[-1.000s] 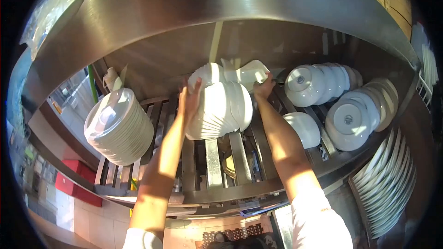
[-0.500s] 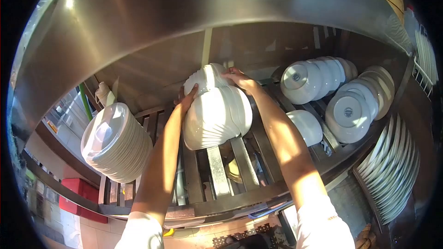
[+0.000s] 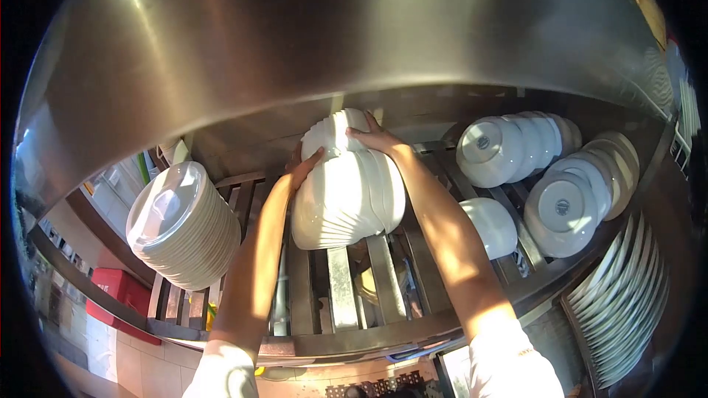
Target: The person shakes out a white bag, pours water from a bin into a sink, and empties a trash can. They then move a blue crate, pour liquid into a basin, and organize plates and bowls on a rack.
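Note:
Two stacks of white bowls stand on the slatted metal rack, one behind the other. My left hand [image 3: 301, 167] grips the left side of the back bowl stack [image 3: 333, 133], thumb in front and fingers partly hidden behind it. On the right side of that same stack, my right hand [image 3: 377, 138] has its thumb across the front and its fingers reaching behind. The front bowl stack [image 3: 343, 203], nested and tilted, sits just below my hands, between my forearms. Sunlight bleaches part of both stacks.
A tall pile of plates [image 3: 177, 225] stands at the left of the slatted rack [image 3: 343, 287]. To the right are overlapping bowls [image 3: 487, 144], a single bowl [image 3: 490, 227] and more dishes [image 3: 562, 206]. Upright plates [image 3: 619, 306] line the lower right. A metal hood [image 3: 354, 22] hangs overhead.
My right hand has closed in on the back stack, its thumb now across the front. My left hand stays at the left side. The whole view has shifted slightly upward.

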The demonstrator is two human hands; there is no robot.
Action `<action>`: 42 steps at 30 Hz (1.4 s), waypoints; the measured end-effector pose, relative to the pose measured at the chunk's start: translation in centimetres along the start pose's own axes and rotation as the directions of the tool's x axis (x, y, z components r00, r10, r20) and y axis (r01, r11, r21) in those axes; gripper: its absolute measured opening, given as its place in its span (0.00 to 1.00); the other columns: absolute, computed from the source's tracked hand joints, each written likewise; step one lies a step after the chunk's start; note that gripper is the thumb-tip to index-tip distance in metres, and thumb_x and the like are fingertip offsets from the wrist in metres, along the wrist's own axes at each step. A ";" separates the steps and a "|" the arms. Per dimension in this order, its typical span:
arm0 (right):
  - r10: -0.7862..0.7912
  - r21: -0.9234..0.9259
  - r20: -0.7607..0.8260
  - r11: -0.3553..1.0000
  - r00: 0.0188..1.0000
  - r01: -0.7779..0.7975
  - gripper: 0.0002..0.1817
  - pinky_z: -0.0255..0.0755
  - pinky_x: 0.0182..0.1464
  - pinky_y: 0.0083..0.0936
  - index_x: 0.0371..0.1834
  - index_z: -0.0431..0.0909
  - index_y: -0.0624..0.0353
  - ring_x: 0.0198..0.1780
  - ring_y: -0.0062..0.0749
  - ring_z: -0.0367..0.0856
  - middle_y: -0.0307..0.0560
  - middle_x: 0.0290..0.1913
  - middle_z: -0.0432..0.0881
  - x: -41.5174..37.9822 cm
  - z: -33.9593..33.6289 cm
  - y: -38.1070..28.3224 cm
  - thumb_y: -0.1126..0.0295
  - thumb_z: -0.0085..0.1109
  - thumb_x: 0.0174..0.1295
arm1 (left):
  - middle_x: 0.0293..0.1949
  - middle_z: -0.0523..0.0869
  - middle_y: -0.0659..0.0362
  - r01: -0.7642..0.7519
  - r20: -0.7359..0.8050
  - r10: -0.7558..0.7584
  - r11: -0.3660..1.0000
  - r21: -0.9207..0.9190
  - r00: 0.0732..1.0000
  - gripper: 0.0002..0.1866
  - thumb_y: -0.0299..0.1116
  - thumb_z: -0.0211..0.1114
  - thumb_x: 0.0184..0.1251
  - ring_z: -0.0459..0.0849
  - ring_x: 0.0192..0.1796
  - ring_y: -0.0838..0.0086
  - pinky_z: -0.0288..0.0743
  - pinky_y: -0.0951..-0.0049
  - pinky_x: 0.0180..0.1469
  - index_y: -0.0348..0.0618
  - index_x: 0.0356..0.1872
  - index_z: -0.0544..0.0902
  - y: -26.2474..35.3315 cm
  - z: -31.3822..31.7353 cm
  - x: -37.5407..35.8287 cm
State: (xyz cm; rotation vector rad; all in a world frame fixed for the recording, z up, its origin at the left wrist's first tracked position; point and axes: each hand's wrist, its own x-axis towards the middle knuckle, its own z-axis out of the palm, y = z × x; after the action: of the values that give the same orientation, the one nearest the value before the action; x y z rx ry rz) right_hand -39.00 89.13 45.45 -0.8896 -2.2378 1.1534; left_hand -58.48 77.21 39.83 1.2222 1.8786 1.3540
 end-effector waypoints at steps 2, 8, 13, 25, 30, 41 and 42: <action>-0.101 -0.090 -0.055 0.991 0.993 0.095 0.55 0.46 0.65 0.33 0.67 0.32 0.55 0.67 0.48 0.48 0.61 0.64 0.52 1.1 0.4 1.0 0.34 0.48 0.46 | 0.65 0.51 0.47 0.039 0.041 -0.038 0.999 -0.020 0.998 0.49 0.58 0.59 0.51 0.58 0.63 0.56 0.61 0.57 0.57 0.50 0.66 0.39 1.3 -0.1 -1.4; 0.080 0.079 -0.169 0.995 0.982 -0.068 0.49 0.51 0.63 0.30 0.67 0.41 0.56 0.65 0.43 0.54 0.58 0.63 0.57 1.7 1.2 2.0 0.37 0.48 0.50 | 0.65 0.53 0.49 0.098 0.076 -0.092 0.993 -0.067 0.993 0.48 0.66 0.54 0.48 0.59 0.63 0.58 0.64 0.57 0.55 0.56 0.67 0.43 1.8 -0.5 -3.2; 0.039 0.444 -0.280 0.891 0.959 0.093 0.28 0.62 0.52 0.25 0.55 0.64 0.58 0.53 0.31 0.68 0.50 0.52 0.70 1.6 1.1 3.6 0.51 0.50 0.58 | 0.65 0.53 0.49 0.211 0.023 -0.212 0.948 -0.240 0.977 0.48 0.68 0.51 0.49 0.59 0.63 0.57 0.63 0.54 0.55 0.58 0.67 0.42 2.8 -0.2 -4.9; 0.210 0.369 -0.250 0.923 0.945 -0.107 0.33 0.66 0.50 0.27 0.50 0.66 0.55 0.51 0.33 0.70 0.49 0.50 0.72 -1.7 -0.5 1.6 0.44 0.59 0.47 | 0.62 0.58 0.45 -0.073 -0.132 0.084 0.993 0.088 0.988 0.44 0.65 0.50 0.52 0.59 0.64 0.57 0.53 0.61 0.61 0.47 0.65 0.52 1.4 -2.4 -3.6; 0.020 0.353 -0.251 0.933 0.968 0.072 0.45 0.63 0.55 0.29 0.64 0.54 0.53 0.57 0.39 0.67 0.53 0.57 0.67 0.2 -0.1 2.4 0.40 0.57 0.46 | 0.63 0.58 0.46 0.060 -0.147 -0.061 0.998 -0.012 0.987 0.45 0.65 0.49 0.52 0.57 0.64 0.57 0.52 0.62 0.62 0.46 0.65 0.51 0.4 -1.8 -1.5; -0.067 0.166 -0.104 0.983 0.992 0.084 0.50 0.49 0.64 0.30 0.66 0.45 0.56 0.66 0.44 0.52 0.55 0.66 0.52 3.1 1.3 4.1 0.37 0.51 0.45 | 0.62 0.60 0.48 -0.011 -0.018 0.007 0.976 -0.218 1.000 0.45 0.62 0.52 0.50 0.60 0.62 0.59 0.54 0.63 0.61 0.42 0.64 0.52 -1.8 -0.2 0.6; -0.024 0.145 -0.140 0.988 0.990 0.044 0.51 0.50 0.64 0.31 0.67 0.45 0.55 0.66 0.44 0.53 0.55 0.66 0.52 3.1 0.8 3.4 0.37 0.52 0.44 | 0.61 0.61 0.48 -0.011 -0.009 0.009 0.971 -0.241 1.000 0.45 0.61 0.53 0.49 0.62 0.61 0.58 0.56 0.62 0.60 0.43 0.64 0.53 -0.9 -0.4 1.0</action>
State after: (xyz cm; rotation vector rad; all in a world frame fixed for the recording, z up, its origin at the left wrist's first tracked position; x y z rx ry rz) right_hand -40.53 92.43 42.45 -0.8412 -2.0213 1.1874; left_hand -59.58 77.85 39.27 1.1057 1.6566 1.5422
